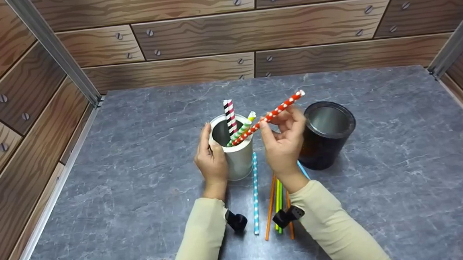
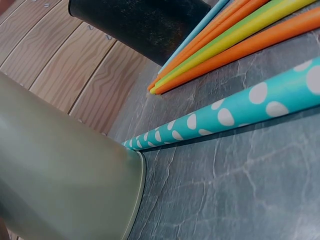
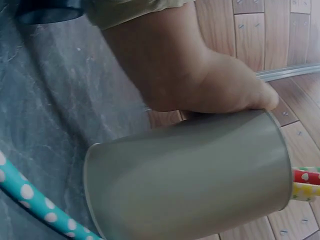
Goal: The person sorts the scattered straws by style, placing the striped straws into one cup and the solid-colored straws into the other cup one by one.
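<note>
My left hand (image 1: 211, 163) grips the side of a white can (image 1: 239, 163), its thumb near the rim. In the right wrist view the left hand (image 3: 210, 82) lies along the can (image 3: 185, 175). My right hand (image 1: 284, 145) pinches a red paper straw (image 1: 290, 101) with white dots, tilted, its lower end at the can's mouth. Inside the can lean a black-striped straw (image 1: 226, 114), a pink-striped straw (image 1: 232, 114), a green-striped straw (image 1: 240, 134) and a yellow-patterned straw (image 1: 251, 116). The right hand is outside the left wrist view.
A turquoise dotted straw (image 1: 256, 201) lies just right of the can's base. Beneath the right wrist lie orange straws (image 1: 271, 208), with green and yellow ones (image 1: 279, 195) and a blue one (image 1: 303, 170). A black can (image 1: 325, 144) stands upright at the right. Wood-patterned panels (image 1: 193, 36) border the table.
</note>
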A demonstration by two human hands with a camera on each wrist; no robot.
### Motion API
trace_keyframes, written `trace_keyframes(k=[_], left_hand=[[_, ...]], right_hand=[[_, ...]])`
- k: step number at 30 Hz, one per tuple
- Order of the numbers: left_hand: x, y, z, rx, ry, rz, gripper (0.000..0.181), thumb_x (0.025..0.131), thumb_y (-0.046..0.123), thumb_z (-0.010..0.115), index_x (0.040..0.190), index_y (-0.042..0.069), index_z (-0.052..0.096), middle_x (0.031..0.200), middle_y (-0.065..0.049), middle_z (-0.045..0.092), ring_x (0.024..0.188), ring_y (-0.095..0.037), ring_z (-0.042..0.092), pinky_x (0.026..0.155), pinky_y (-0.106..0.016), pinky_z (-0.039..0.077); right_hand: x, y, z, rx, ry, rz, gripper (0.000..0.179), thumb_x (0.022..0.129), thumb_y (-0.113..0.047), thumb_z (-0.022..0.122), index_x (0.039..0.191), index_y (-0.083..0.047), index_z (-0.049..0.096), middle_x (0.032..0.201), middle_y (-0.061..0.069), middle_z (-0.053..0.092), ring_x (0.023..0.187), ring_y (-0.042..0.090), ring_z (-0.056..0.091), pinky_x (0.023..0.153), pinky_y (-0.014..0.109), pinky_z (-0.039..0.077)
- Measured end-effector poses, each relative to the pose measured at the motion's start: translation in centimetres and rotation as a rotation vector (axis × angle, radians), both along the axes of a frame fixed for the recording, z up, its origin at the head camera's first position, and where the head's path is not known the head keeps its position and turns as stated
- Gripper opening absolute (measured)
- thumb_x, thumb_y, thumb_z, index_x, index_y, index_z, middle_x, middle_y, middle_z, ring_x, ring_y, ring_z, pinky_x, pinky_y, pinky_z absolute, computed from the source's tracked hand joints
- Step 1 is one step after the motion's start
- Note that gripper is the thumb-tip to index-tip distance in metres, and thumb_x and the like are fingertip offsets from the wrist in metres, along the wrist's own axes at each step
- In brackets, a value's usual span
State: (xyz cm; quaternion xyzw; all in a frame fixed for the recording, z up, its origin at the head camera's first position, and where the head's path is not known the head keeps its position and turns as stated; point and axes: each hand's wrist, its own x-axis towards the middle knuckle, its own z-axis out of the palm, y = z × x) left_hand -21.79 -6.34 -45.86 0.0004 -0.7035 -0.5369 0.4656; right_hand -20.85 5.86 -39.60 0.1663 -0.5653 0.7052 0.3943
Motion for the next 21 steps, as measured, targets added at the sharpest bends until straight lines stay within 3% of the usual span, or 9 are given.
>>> trace_keyframes(k=[8, 18, 21], left_hand=[[0.1, -0.1, 0.0, 0.008, -0.007, 0.002, 0.043, 0.082, 0.010, 0.042, 0.119, -0.005, 0.059, 0.119, -0.018, 0.061, 0.112, -0.029, 0.057, 0.093, -0.033, 0.047], [0.1, 0.1, 0.0, 0.015, -0.011, -0.013, 0.046, 0.080, 0.012, 0.042, 0.120, -0.004, 0.059, 0.119, -0.018, 0.061, 0.112, -0.028, 0.057, 0.094, -0.033, 0.046], [0.1, 0.1, 0.0, 0.014, -0.006, -0.009, 0.046, 0.080, 0.011, 0.042, 0.120, -0.004, 0.059, 0.119, -0.018, 0.061, 0.113, -0.028, 0.057, 0.095, -0.033, 0.046]], right_hand=[[-0.1, -1.0, -1.7, 0.067, -0.069, 0.024, 0.050, 0.076, 0.015, 0.059, 0.118, 0.011, 0.032, 0.094, 0.002, 0.051, 0.085, 0.009, 0.058, 0.056, 0.018, 0.051], [0.2, -1.1, -2.6, 0.143, -0.124, 0.038, 0.047, 0.081, 0.008, 0.060, 0.121, 0.008, 0.034, 0.095, 0.014, 0.052, 0.088, 0.009, 0.059, 0.074, 0.026, 0.055], [0.2, -1.1, -2.6, 0.157, -0.121, 0.029, 0.045, 0.082, 0.007, 0.060, 0.121, 0.008, 0.036, 0.095, 0.017, 0.054, 0.089, 0.009, 0.059, 0.073, 0.025, 0.055]])
